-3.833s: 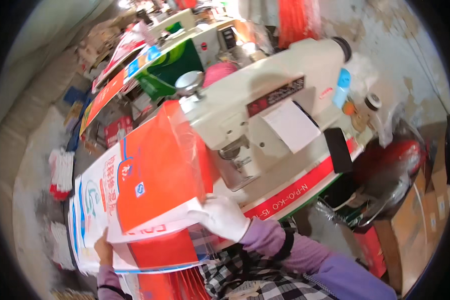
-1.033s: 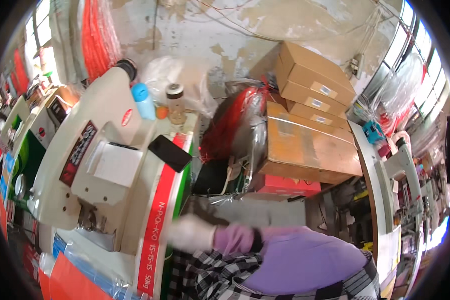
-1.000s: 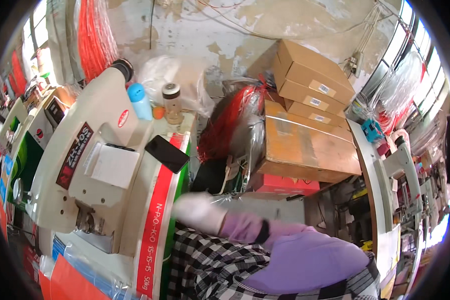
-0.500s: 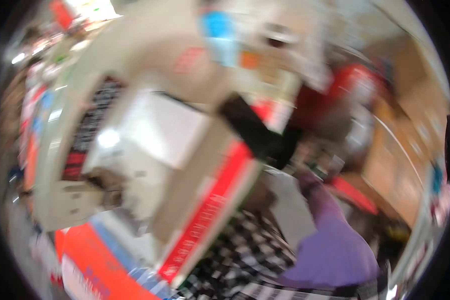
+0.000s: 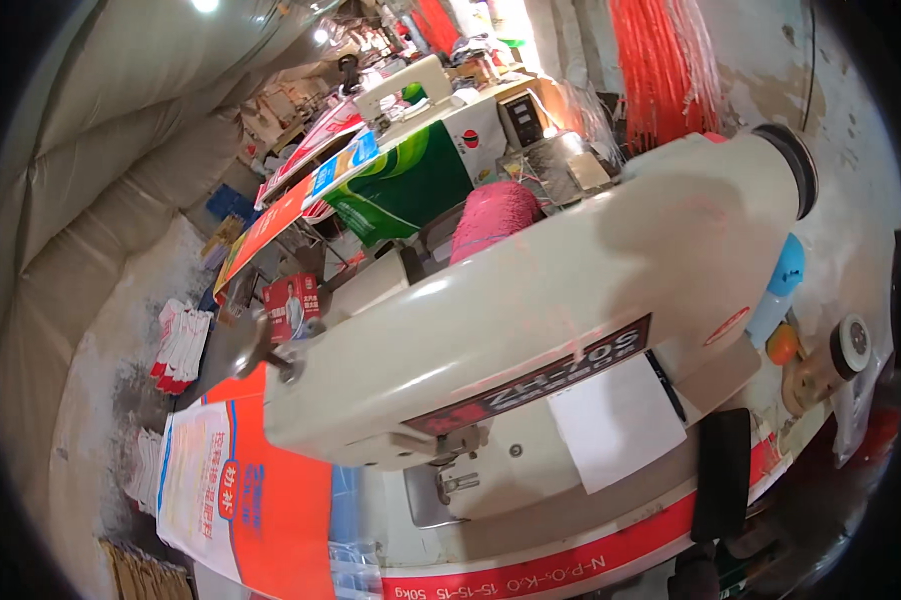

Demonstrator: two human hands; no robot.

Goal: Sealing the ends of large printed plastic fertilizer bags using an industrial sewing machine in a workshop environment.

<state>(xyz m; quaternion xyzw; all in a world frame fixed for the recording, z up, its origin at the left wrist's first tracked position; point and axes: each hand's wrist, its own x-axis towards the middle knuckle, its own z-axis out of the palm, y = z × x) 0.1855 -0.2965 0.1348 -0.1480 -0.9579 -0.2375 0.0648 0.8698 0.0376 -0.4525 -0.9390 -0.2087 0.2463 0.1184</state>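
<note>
Neither of my hands shows at this moment. Filling the middle is a cream-coloured sewing machine (image 5: 511, 320), its arm running from lower left to upper right. Under its head sit the metal presser foot (image 5: 458, 485) and needle plate, with no cloth visible there. A white sheet of paper (image 5: 616, 425) hangs against the machine below its dark label strip. Beside the paper, a black band (image 5: 723, 475) lies over the table edge, which is covered with a red printed strip (image 5: 571, 560). An orange-and-white printed sack (image 5: 291, 490) spreads left of the machine.
Behind the machine stands a pink thread cone (image 5: 494, 218). Farther back is a second sewing machine (image 5: 406, 88) on a table draped with green sacking (image 5: 401, 185). Red strands (image 5: 661, 70) hang by the wall. Stacked white-and-red gloves (image 5: 181, 345) lie at left.
The view has swung up and levelled from a blurred look downward. The purple-sleeved arm and checked cloth seen before have gone out of view; the room behind now shows.
</note>
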